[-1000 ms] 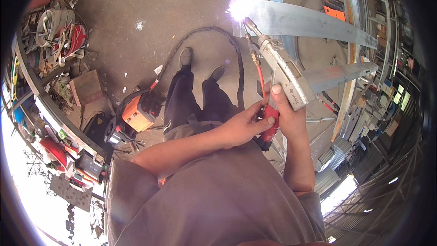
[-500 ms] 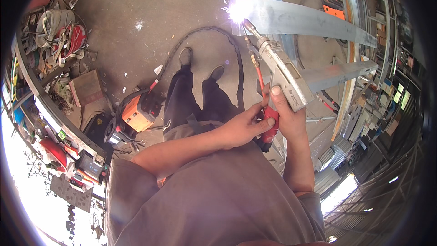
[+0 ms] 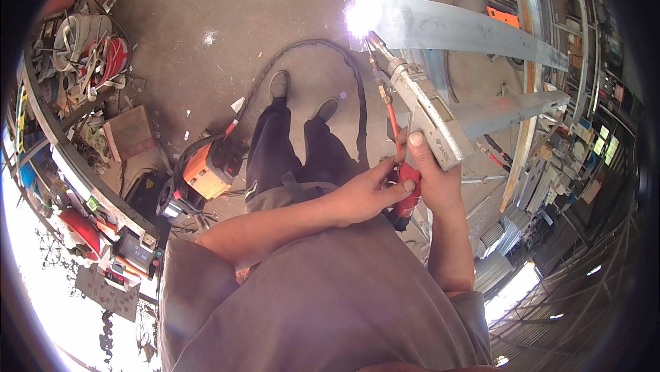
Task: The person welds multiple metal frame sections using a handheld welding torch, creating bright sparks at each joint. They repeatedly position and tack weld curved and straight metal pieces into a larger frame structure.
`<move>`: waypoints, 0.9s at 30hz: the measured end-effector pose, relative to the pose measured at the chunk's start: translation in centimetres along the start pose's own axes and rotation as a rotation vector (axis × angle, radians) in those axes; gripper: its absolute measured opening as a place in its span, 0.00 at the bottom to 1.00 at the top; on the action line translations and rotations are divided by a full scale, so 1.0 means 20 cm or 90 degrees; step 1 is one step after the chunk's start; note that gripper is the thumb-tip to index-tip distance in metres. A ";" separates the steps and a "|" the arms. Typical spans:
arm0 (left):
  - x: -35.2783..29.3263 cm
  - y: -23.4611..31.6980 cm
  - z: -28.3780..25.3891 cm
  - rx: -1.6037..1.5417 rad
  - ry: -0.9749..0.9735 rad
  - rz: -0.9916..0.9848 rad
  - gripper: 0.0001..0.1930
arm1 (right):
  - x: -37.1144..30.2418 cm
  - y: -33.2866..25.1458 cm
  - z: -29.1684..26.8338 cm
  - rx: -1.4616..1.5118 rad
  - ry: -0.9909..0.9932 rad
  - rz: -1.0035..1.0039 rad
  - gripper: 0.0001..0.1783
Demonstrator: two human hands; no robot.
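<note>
A grey handheld welding gun (image 3: 432, 114) points up and forward, its nozzle tip close to a glaring white arc. The arc burns at the left end of a flat metal bar (image 3: 467, 26). My right hand (image 3: 440, 183) is wrapped round the gun's grip, thumb along its body. From the left, my left hand (image 3: 378, 190) is closed on the gun's red lower handle (image 3: 407, 197), with its thumb across it. A thin orange tube (image 3: 392, 117) runs from near the nozzle down to my left fingers, which are partly hidden. Glare hides the bar's end.
Below the bar lies a second metal bar (image 3: 512, 111), beside long metal rails (image 3: 528, 97). A black hose (image 3: 361, 83) loops over the floor round my feet. An orange machine (image 3: 210, 171) stands at left, near a cardboard box (image 3: 130, 133) and a cluttered bench (image 3: 89, 183).
The gun and its nozzle have shifted very slightly, and the bright glare has changed shape with fewer sparks showing. Both hands keep their hold.
</note>
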State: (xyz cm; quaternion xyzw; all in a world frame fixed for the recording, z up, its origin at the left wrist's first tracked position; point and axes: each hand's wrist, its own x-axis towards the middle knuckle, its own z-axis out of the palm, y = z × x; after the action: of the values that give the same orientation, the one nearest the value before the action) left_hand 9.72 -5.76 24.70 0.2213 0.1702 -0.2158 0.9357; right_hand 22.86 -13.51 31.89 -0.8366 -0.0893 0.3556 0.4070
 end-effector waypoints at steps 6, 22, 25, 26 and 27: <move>-0.01 0.00 0.01 -0.014 -0.005 -0.001 0.42 | -0.01 0.01 -0.01 0.001 -0.006 -0.005 0.17; -0.02 -0.01 0.02 0.016 -0.026 -0.018 0.40 | -0.04 0.02 -0.02 0.009 -0.010 0.004 0.17; -0.02 -0.01 0.02 0.000 -0.031 -0.018 0.41 | -0.05 0.02 -0.02 0.012 -0.010 0.011 0.17; -0.02 -0.01 0.02 0.004 -0.030 -0.015 0.41 | -0.05 0.02 -0.02 0.013 -0.009 0.014 0.17; -0.02 -0.01 0.02 0.010 -0.027 -0.015 0.42 | -0.06 0.02 -0.02 0.016 -0.007 0.025 0.17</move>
State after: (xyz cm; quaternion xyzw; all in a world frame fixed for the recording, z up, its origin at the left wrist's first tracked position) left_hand 9.32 -6.06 25.14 0.2222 0.1510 -0.2332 0.9346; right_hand 22.24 -14.43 32.37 -0.8313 -0.0708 0.3687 0.4099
